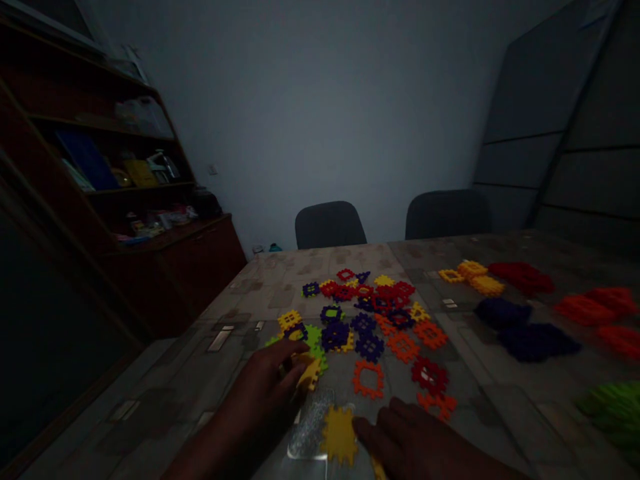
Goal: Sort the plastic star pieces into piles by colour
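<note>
Pinched narrowly between thumb and fingers, a notched yellow piece (311,373) sits in the left hand (275,380), just beside a lime-green piece (314,339). The right hand (407,437) lies low over the table (200,373), its fingertips at the right edge of a yellow square (340,433); part of a yellow strip (378,469) shows beside that hand, but whether its fingers grip anything, I cannot tell. Near both hands, an orange frame (369,379) lies flat, with a dark red piece (429,375) to its right. Beyond spreads a loose mix of red, purple, orange and yellow pieces. On the table's right side are separate piles: yellow (475,277), red (520,277), purple (540,341), orange (597,307) and green (615,407).
</note>
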Available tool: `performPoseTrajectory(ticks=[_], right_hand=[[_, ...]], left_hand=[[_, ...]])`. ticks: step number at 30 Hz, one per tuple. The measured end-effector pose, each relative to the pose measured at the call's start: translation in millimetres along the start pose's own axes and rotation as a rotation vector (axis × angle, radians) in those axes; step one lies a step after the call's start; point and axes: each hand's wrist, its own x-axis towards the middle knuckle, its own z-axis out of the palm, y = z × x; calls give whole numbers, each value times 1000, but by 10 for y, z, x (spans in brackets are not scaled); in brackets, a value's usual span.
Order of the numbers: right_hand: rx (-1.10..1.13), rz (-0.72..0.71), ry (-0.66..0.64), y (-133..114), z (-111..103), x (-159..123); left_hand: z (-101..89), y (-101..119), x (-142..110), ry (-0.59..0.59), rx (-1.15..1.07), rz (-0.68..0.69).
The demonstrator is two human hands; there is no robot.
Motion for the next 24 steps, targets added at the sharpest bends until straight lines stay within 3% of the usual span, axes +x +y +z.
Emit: performPoseTrajectory(ticks=[7, 13, 17, 20, 22, 24], right_hand=[[-68, -13, -39, -20, -101, 87], [-101, -93, -122, -16, -18, 171], [1, -76, -286, 38, -325, 175], [268, 49, -380, 301, -732, 99], [426, 107, -391, 655, -951, 12], [433, 191, -369, 1140, -1089, -90]], left_hand=[[79, 91, -62, -50, -34, 37], [115, 21, -51, -62, -39, 70], [141, -24, -61, -48, -22, 88], [117, 1, -57, -10, -11, 132], [89, 46, -60, 49, 6, 196], [75, 80, -75, 116, 33, 259]])
